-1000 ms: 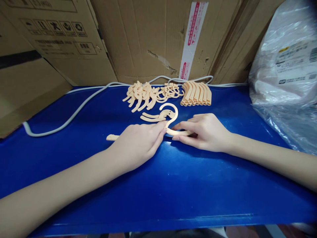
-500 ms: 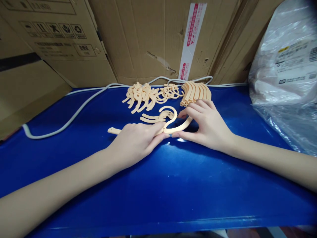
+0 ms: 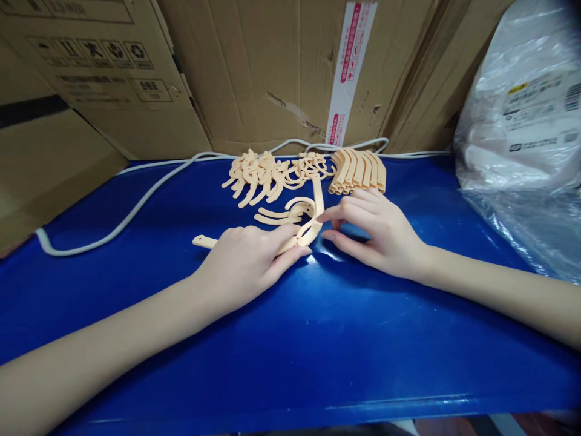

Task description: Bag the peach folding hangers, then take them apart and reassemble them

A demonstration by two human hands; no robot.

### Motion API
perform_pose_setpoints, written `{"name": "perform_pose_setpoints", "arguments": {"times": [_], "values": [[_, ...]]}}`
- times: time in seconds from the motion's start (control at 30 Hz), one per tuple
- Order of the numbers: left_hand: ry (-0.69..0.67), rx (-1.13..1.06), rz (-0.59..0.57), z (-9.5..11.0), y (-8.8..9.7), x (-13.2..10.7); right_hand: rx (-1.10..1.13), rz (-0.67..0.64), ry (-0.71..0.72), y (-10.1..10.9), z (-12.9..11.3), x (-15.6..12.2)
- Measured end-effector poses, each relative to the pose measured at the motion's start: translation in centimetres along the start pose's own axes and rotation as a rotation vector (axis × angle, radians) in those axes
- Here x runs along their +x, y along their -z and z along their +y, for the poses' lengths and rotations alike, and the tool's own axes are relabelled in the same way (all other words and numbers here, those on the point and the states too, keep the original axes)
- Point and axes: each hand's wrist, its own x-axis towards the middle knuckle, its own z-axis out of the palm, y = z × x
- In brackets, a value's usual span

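My left hand (image 3: 245, 260) is closed around one arm of a beige folding clothes hanger (image 3: 318, 197), pinching it near the joint with the hook. The tip of that arm sticks out to the left of my hand. The hanger's other arm stands up, pointing away from me, and crosses the curved hook. My right hand (image 3: 379, 233) is just right of the joint, thumb and fingers apart, its index fingertip touching the raised arm. Behind the hanger lie a few loose beige hanger pieces (image 3: 272, 218), partly covered by it.
At the back lie a pile of curved beige pieces (image 3: 254, 178), some beige hooks (image 3: 308, 166) and a neat row of beige arms (image 3: 361, 169). A white cable (image 3: 149, 200) runs over the blue table (image 3: 318, 351). Cardboard boxes (image 3: 254, 72) and a plastic-wrapped package (image 3: 521, 121) border it.
The hanger's right arm has swung from lying out to the right to pointing away from me. My right hand has loosened from around it. My left hand keeps its hold.
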Motion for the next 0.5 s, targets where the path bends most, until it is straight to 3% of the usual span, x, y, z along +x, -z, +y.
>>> {"name": "perform_pose_setpoints", "arguments": {"times": [0.23,0.5], "values": [[-0.111,0.025,0.168,-0.14,-0.23,-0.48,0.049,-0.074,-0.041,0.0,-0.06,0.04],[-0.222,0.022,0.267,-0.2,-0.44,-0.54,0.01,-0.009,-0.11,0.34,-0.47,0.1]]}}
